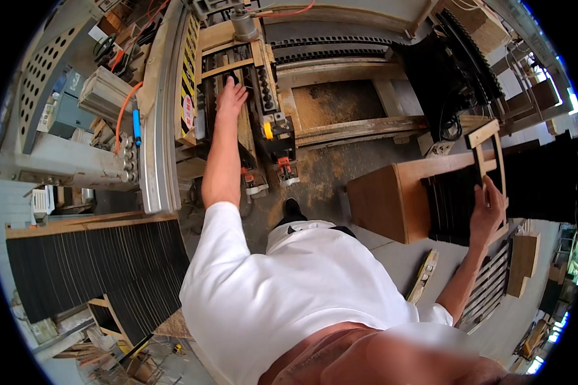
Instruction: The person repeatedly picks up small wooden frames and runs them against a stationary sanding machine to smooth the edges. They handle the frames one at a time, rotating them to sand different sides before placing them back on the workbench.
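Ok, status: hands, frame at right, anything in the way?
Left hand open over machine. Right hand gripping wooden frame by black stack. Possible obstacle: wooden crossbar just beyond left hand; contact unclear.

Grey floor (395,260): tan, powdery sawdust (327,168) scattered toward its far edge. Brown, angular wooden box (380,200) standing toward right edge; narrow yellowish bar (424,276) lying nearer. Black shoe (292,206) mid-floor.
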`<state>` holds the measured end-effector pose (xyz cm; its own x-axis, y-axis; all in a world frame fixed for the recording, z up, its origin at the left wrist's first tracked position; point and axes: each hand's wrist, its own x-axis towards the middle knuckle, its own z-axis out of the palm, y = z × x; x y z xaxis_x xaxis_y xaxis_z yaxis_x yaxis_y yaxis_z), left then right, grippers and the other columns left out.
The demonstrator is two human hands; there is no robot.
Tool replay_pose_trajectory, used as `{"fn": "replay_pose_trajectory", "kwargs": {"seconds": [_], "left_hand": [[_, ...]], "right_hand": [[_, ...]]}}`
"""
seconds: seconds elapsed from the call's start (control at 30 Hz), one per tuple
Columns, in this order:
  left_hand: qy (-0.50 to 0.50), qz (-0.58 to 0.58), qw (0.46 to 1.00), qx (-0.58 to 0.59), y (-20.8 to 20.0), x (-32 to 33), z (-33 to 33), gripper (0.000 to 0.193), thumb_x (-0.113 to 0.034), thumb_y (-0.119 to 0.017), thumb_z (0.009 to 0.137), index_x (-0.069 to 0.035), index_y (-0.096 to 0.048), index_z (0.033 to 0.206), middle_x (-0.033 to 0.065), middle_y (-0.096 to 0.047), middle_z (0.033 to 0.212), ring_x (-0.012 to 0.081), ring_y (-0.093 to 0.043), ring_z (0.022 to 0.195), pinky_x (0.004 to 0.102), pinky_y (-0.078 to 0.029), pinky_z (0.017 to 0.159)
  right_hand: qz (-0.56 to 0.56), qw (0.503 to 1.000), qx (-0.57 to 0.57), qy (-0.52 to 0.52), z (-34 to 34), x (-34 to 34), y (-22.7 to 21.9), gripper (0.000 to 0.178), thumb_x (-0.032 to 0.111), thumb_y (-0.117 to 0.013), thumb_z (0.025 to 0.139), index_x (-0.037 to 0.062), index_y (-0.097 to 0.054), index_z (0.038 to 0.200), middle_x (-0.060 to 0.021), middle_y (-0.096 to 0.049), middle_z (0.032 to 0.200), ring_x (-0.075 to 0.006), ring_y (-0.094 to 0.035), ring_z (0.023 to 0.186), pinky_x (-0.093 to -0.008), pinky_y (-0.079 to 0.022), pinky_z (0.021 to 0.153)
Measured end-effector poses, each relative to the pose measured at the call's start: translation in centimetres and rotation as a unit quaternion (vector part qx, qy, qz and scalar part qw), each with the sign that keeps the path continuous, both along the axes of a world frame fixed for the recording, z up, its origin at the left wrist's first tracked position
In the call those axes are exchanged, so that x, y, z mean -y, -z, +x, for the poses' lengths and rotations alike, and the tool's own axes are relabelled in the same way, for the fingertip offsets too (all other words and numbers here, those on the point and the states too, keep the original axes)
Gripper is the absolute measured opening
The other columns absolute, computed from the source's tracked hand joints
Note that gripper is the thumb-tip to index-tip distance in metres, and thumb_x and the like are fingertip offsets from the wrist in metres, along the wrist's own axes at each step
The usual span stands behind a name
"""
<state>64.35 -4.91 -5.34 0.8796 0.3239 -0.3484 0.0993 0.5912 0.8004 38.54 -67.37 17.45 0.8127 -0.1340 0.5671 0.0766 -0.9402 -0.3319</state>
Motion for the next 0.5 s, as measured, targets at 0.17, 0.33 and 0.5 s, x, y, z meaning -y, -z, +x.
{"fn": "replay_pose_trajectory", "kwargs": {"seconds": [0.17,0.33,0.5], "left_hand": [[-0.128,-0.126,0.984,0.012,0.2,-0.9,6.7,0.064,-0.03,-0.059,0.098,0.0,-0.031,0.146,0.0219,-0.038,0.146,0.0364,-0.041,0.133,0.0491,-0.045,0.107],[-0.14,-0.186,0.972,0.038,0.6,-2.0,5.2,0.042,-0.02,-0.057,0.099,-0.003,-0.043,0.135,0.0169,-0.039,0.14,0.0328,-0.044,0.128,0.0519,-0.042,0.11],[-0.046,-0.186,0.981,0.026,2.1,1.6,-5.6,0.031,-0.019,-0.064,0.094,-0.008,-0.056,0.122,0.0087,-0.058,0.116,0.0251,-0.057,0.107,0.0454,-0.053,0.095]], "right_hand": [[0.045,0.991,-0.048,-0.118,4.7,-10.4,-0.4,0.029,-0.003,-0.071,0.082,0.0047,-0.068,0.11,-0.009,-0.067,0.1,-0.0224,-0.061,0.088,-0.0317,-0.05,0.075],[0.017,0.962,-0.055,-0.268,12.8,-19.9,2.3,0.027,0.002,-0.074,0.077,0.0053,-0.07,0.104,-0.0102,-0.069,0.101,-0.0272,-0.062,0.089,-0.0356,-0.051,0.075],[-0.041,0.902,-0.003,-0.43,21.4,-30.1,8.0,0.021,0.015,-0.071,0.08,0.0105,-0.071,0.101,-0.0056,-0.07,0.097,-0.0263,-0.061,0.088,-0.0378,-0.051,0.076]]}}
